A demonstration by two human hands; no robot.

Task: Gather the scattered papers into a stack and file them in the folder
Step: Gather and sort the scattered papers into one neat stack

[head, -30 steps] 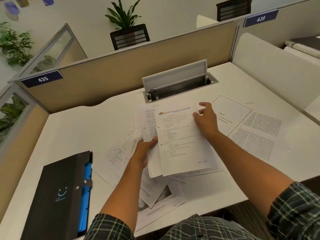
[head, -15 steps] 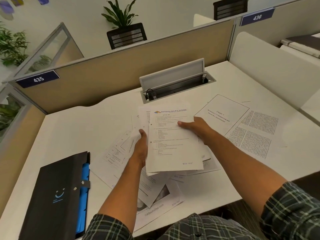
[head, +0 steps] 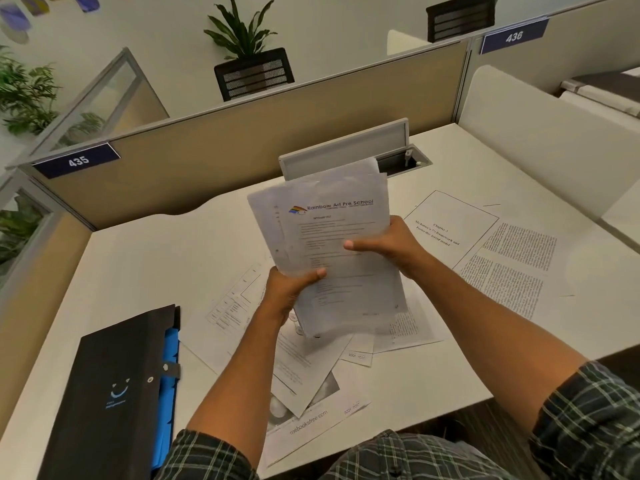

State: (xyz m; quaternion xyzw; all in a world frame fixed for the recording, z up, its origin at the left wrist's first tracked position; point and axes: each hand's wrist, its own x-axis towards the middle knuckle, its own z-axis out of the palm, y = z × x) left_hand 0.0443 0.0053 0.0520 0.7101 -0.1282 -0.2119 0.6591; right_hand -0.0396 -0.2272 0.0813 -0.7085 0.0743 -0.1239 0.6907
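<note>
Both hands hold a small stack of papers [head: 329, 223] tilted up above the white desk [head: 149, 265]. The top sheet bears a "Rainbow Art Pre School" heading. My left hand [head: 289, 292] grips the stack's lower left edge, thumb on top. My right hand [head: 388, 245] grips its right edge, thumb across the front. Loose sheets lie on the desk below: a table sheet [head: 232, 306], several overlapping pages near the front edge [head: 308, 386], and two printed pages at the right [head: 509, 265]. A black folder [head: 114, 393] with blue dividers lies shut at the front left.
An open cable box with a raised grey lid [head: 346, 147] sits at the back of the desk. Beige partition panels [head: 242, 140] wall the back and left. A white divider [head: 554, 140] stands at the right.
The stack went from lying low and nearly flat over the desk to being lifted and tilted upright. My right hand slid from its top corner down to the right edge.
</note>
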